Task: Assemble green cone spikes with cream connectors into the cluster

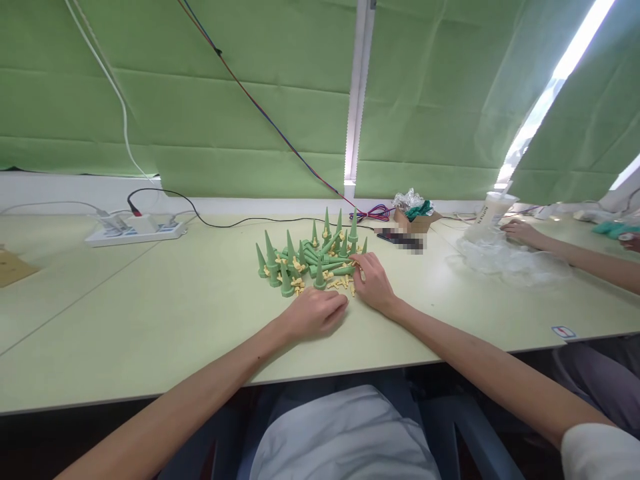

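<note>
In the middle of the table is a cluster of pale green cone-shaped pieces (291, 252), many upright and others lying on their sides. Small yellow pieces (340, 283) are scattered among and in front of them. My left hand (316, 312) rests on the table just in front of the cluster, fingers curled closed; anything inside is hidden. At the cluster's right edge, my right hand (373, 283) has its fingers bent together, tips down by the green and yellow pieces. Whatever lies between those fingertips is too small to make out.
A white power strip (135, 232) with plugs is at the back left. Behind the cluster are a dark blurred-out object (400, 238), a cardboard box (417, 221) and coiled wires (377, 213). Plastic bags (510, 257), a cup (495, 208) and another person's hand (525, 232) are right.
</note>
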### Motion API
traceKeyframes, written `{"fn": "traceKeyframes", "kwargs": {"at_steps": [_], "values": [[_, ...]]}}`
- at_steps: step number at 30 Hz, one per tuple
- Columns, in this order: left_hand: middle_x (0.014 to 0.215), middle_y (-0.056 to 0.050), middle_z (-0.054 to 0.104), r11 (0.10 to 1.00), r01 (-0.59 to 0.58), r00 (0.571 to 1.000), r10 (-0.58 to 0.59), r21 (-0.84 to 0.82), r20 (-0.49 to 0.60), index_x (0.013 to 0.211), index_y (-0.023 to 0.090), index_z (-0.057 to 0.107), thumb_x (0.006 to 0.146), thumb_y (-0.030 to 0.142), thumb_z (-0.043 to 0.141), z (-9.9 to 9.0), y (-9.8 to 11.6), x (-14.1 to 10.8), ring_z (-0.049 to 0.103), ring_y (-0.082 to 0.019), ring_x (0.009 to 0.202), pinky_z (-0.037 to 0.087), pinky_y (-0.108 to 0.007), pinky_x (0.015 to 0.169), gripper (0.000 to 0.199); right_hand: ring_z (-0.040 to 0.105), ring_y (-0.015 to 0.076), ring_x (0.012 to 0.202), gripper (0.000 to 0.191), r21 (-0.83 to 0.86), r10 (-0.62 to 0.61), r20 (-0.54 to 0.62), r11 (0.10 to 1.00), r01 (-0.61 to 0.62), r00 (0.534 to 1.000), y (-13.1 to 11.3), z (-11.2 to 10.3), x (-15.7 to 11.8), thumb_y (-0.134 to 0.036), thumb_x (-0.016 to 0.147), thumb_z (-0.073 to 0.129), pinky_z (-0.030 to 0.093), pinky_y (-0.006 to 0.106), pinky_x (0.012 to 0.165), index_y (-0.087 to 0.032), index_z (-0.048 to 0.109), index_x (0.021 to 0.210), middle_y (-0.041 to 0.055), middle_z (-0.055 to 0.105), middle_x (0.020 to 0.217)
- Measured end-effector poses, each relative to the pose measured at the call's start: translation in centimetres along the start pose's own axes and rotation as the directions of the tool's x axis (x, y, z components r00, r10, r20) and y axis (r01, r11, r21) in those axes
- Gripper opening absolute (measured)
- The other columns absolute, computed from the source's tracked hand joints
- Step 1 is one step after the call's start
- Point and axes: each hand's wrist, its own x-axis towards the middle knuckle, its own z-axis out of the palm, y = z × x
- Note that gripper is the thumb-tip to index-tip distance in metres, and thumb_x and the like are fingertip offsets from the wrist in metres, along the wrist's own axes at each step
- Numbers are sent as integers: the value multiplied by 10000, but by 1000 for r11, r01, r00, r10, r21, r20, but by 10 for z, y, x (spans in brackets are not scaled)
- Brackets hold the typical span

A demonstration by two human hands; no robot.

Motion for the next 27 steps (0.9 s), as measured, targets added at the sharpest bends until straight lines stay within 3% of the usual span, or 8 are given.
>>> {"fn": "traceKeyframes", "kwargs": {"at_steps": [6, 10, 15, 18, 20, 23, 25, 27], "values": [[576, 12, 510, 895, -376, 919, 392, 238, -24, 741, 160, 540, 896, 86, 484, -6, 15, 2, 426, -111, 480, 253, -306, 464, 180, 516, 258, 876, 352, -6, -131, 95, 991, 132, 987, -3, 2, 1, 9, 835, 441, 504, 409, 775, -161, 554, 1122, 104, 600, 907], [550, 28, 502, 888, -302, 924, 362, 346, -123, 757, 177, 537, 882, 70, 508, -28, 3, 8, 432, -106, 469, 272, -293, 462, 167, 514, 254, 905, 363, 16, -206, 92, 979, 205, 974, -3, 3, 3, 7, 843, 434, 510, 408, 800, -167, 546, 1141, 104, 590, 922], [700, 12, 666, 930, 22, 905, 136, 366, -402, 804, 188, 588, 828, 108, 598, -81, -40, 14, 525, -80, 513, 323, -225, 464, 85, 516, 246, 880, 382, 46, -231, 10, 972, 230, 973, 0, 7, 7, 11, 852, 430, 512, 400, 772, -185, 540, 1161, 91, 584, 903], [729, 0, 681, 869, 466, 725, -267, 166, -635, 818, 177, 622, 835, 176, 588, -109, -68, 10, 531, -89, 506, 424, -238, 561, 38, 521, 248, 873, 393, 49, -228, -15, 972, 229, 973, 4, 12, 10, 15, 849, 427, 510, 407, 766, -195, 544, 1160, 86, 584, 893], [813, -11, 706, 725, 689, 594, -567, -4, -572, 839, 179, 644, 832, 230, 581, -120, -85, 1, 572, -103, 527, 467, -267, 626, 82, 527, 251, 879, 402, 54, -229, -23, 972, 230, 973, 6, 15, 12, 15, 845, 428, 511, 414, 773, -199, 547, 1163, 86, 585, 896], [976, -23, 722, 503, 853, 450, -843, -136, -294, 901, 204, 663, 809, 343, 599, -120, -102, -16, 596, -117, 524, 481, -280, 585, 179, 531, 253, 885, 403, 62, -220, -30, 973, 222, 975, 8, 18, 14, 14, 839, 435, 513, 419, 781, -198, 551, 1163, 87, 587, 900], [1059, -50, 717, 414, 890, 393, -909, -193, -138, 980, 215, 669, 812, 450, 590, -114, -109, -24, 613, -135, 531, 476, -277, 526, 299, 530, 250, 881, 396, 66, -211, -28, 975, 212, 977, 9, 19, 14, 13, 837, 438, 513, 415, 781, -196, 557, 1153, 86, 588, 899], [1066, -63, 725, 409, 900, 397, -912, -150, -106, 997, 222, 685, 831, 531, 551, -108, -113, -28, 642, -169, 604, 493, -283, 560, 376, 527, 248, 875, 384, 68, -205, -25, 976, 206, 978, 8, 19, 14, 12, 836, 441, 512, 408, 775, -193, 562, 1138, 85, 587, 889]]}}
